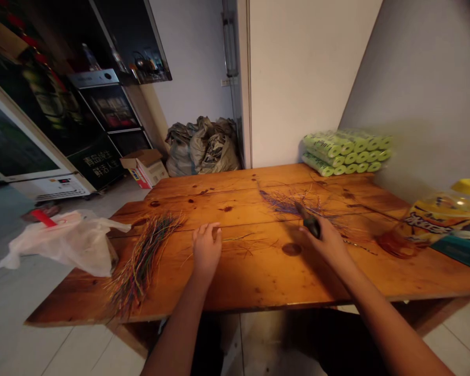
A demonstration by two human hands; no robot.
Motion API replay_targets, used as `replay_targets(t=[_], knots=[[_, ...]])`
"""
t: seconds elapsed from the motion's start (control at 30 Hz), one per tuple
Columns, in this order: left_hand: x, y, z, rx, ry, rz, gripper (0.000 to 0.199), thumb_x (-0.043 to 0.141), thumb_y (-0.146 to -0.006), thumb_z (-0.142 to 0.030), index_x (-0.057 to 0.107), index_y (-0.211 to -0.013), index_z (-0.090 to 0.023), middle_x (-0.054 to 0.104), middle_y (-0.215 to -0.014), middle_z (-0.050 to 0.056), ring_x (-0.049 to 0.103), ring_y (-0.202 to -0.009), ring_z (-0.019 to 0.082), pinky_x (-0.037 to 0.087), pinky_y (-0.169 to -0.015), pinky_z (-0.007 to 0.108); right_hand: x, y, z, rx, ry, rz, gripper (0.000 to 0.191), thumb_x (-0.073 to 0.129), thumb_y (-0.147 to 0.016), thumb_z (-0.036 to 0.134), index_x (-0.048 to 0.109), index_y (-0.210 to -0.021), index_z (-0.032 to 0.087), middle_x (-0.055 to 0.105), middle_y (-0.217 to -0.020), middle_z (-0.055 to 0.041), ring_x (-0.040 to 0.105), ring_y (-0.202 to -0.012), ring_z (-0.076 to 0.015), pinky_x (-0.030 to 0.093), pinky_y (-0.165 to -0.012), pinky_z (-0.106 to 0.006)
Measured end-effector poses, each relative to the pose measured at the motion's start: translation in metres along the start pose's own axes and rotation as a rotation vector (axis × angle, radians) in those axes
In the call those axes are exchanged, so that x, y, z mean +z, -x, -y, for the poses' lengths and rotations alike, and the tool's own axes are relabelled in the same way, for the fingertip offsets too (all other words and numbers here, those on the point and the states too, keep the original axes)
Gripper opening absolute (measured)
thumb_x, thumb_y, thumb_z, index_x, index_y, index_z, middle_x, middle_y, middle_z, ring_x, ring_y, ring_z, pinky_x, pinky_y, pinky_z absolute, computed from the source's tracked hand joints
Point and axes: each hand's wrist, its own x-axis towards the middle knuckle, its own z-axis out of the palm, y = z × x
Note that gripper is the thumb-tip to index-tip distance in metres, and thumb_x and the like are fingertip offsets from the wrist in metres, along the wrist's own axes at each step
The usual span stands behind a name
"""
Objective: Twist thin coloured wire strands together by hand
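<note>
Grip, right hand (331, 244): closed round the dark-handled tool (312, 225); its narrow end points away from me towards the blue-purple strands (281, 202); I cannot tell how far its tip is open, or whether it has hold of a strand.
Left hand (207, 246): low over the wood, fingers loosely bent and the thumb near them; thin loose strands (238, 238) lie just beside the fingertips; whether I pinch one, I cannot tell.
Blue-purple strands: spread in a loose tangle beyond my tool hand; in my judgement I am at the point of working the tool among them, and a move there calls for a light, exact touch, since fine ends could snag or scatter.
Bundle (149, 257): many-coloured strands lying together to the left of my left hand, ends splayed; apart from the blue-purple ones.
Table (258, 284): brown planks under all these strands; plastic bag (68, 240) at its left side, beyond the bundle; bottle (426, 222) at the right, amber liquid inside, a teal object (460, 251) beside it.
Far edge: green-wrapped rolls (344, 152) stacked by the wall; sacks (203, 149) and cardboard box (147, 169) beyond the table.
</note>
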Motion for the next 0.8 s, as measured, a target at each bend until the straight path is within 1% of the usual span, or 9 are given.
replay_targets(t=[0.07,0.13,0.27,0.33,0.4,0.47,0.6,0.7,0.8], knots=[[-0.006,0.002,0.004,-0.002,-0.174,0.056,0.028,0.043,-0.082,-0.024,0.063,-0.102,-0.022,0.063,-0.108,0.008,0.049,-0.105,0.029,0.038,-0.087,0.045,0.001,-0.003,-0.007,-0.044,0.311,0.044,0.032,0.055,-0.074,0.036,0.055,-0.099,0.015,0.059,-0.104,-0.015,0.053,-0.098,-0.0326,0.04,-0.08,-0.044],[-0.01,0.005,0.013,-0.025,-0.266,0.128,0.032,0.041,-0.081,-0.02,0.061,-0.107,-0.022,0.062,-0.111,0.009,0.048,-0.105,0.03,0.039,-0.085,0.045,0.003,-0.003,-0.007,-0.016,0.46,0.121,0.033,0.055,-0.075,0.035,0.056,-0.1,0.015,0.057,-0.108,-0.0155,0.051,-0.102,-0.0343,0.04,-0.079,-0.044],[-0.018,0.012,0.042,-0.076,-0.263,0.192,0.038,0.039,-0.08,-0.016,0.054,-0.116,-0.017,0.061,-0.114,0.008,0.049,-0.106,0.027,0.038,-0.09,0.042,0.008,-0.001,-0.005,0.044,0.501,0.243,0.036,0.053,-0.076,0.037,0.057,-0.102,0.013,0.054,-0.113,-0.0171,0.048,-0.108,-0.0345,0.04,-0.081,-0.043],[-0.023,0.015,0.056,-0.057,-0.274,0.201,0.039,0.04,-0.081,-0.019,0.052,-0.117,-0.015,0.06,-0.115,0.009,0.048,-0.108,0.026,0.036,-0.093,0.04,0.008,-0.002,-0.009,0.052,0.499,0.277,0.039,0.052,-0.077,0.041,0.058,-0.102,0.012,0.053,-0.114,-0.0179,0.047,-0.109,-0.0356,0.04,-0.081,-0.045],[-0.027,0.018,0.063,-0.013,-0.321,0.189,0.038,0.042,-0.082,-0.024,0.052,-0.118,-0.018,0.058,-0.118,0.008,0.047,-0.11,0.025,0.036,-0.093,0.041,0.007,-0.001,-0.014,0.044,0.497,0.281,0.041,0.052,-0.076,0.044,0.059,-0.102,0.012,0.054,-0.112,-0.0175,0.047,-0.108,-0.0365,0.04,-0.081,-0.046],[-0.03,0.019,0.062,0.063,-0.372,0.163,0.036,0.045,-0.082,-0.029,0.054,-0.116,-0.024,0.056,-0.122,0.006,0.044,-0.114,0.026,0.034,-0.093,0.042,0.006,0.0,-0.017,0.017,0.493,0.245,0.042,0.052,-0.077,0.044,0.058,-0.104,0.013,0.054,-0.11,-0.0165,0.048,-0.106,-0.0362,0.04,-0.08,-0.046],[-0.028,0.014,0.05,0.226,-0.398,0.162,0.031,0.05,-0.082,-0.034,0.059,-0.111,-0.03,0.056,-0.125,0.003,0.041,-0.116,0.027,0.03,-0.093,0.043,0.011,0.004,-0.007,-0.114,0.441,0.068,0.04,0.047,-0.081,0.043,0.057,-0.108,0.015,0.055,-0.11,-0.0139,0.049,-0.102,-0.0317,0.039,-0.084,-0.043],[-0.024,0.004,0.041,0.272,-0.383,0.216,0.03,0.053,-0.081,-0.032,0.061,-0.11,-0.031,0.062,-0.116,0.004,0.046,-0.109,0.027,0.031,-0.088,0.042,0.023,0.008,0.008,-0.264,0.33,-0.026,0.034,0.044,-0.085,0.039,0.057,-0.107,0.017,0.057,-0.105,-0.0113,0.05,-0.096,-0.028,0.038,-0.085,-0.04],[-0.023,-0.009,0.033,0.32,-0.387,0.316,0.021,0.054,-0.081,-0.027,0.068,-0.097,-0.028,0.068,-0.1,0.004,0.049,-0.101,0.026,0.03,-0.083,0.041,0.036,0.012,0.019,-0.378,0.218,-0.08,0.029,0.043,-0.086,0.036,0.057,-0.104,0.017,0.059,-0.1,-0.0104,0.051,-0.094,-0.0268,0.04,-0.084,-0.04]])
